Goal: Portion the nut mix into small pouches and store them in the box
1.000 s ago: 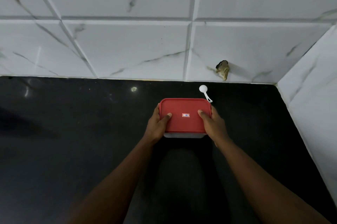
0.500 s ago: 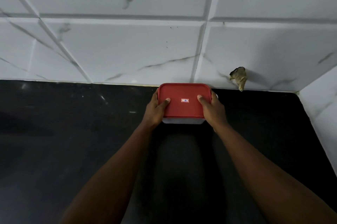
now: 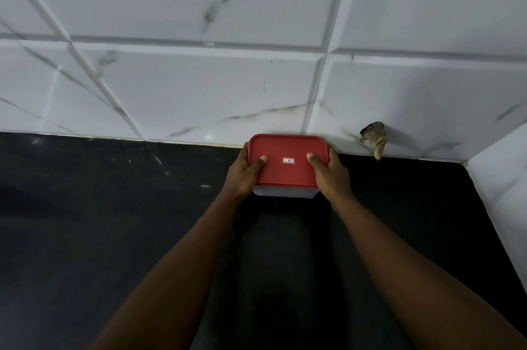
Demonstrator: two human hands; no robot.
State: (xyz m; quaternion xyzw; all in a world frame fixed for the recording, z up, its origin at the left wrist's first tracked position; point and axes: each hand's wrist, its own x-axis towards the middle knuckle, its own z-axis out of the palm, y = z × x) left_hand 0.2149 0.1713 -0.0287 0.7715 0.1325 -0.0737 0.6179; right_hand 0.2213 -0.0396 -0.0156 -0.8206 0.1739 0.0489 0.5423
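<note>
Tiled wall (image 3: 199, 93): white marble-look tiles are filling the upper half; a second tiled face is closing the corner at the right.
Countertop (image 3: 99, 221): the black slab is stretching across the lower half, its near edge running out of view.
Forearms: both are reaching in from the bottom, elbows cut off.
Box (image 3: 285, 193): it is sitting at the back of the countertop, its far edge meeting the foot of the wall. The red lid (image 3: 286, 170) is covering it, so the contents are staying hidden. Only a pale strip of the base is showing, and I cannot tell whether it is resting on the slab.
Left hand (image 3: 242, 175): it is gripping the box's left end, thumb lying on the lid, fingers hidden behind.
Right hand (image 3: 330, 175): it is gripping the right end the same way.
Brown wad (image 3: 375, 138): it is sticking out of a hole in the wall, right of the box; what it is made of is unclear.
Lid label (image 3: 288, 160): too small to read.
Change: the box is now lying much closer to the wall than a second ago, and the white spoon seen beside it then is no longer showing.
</note>
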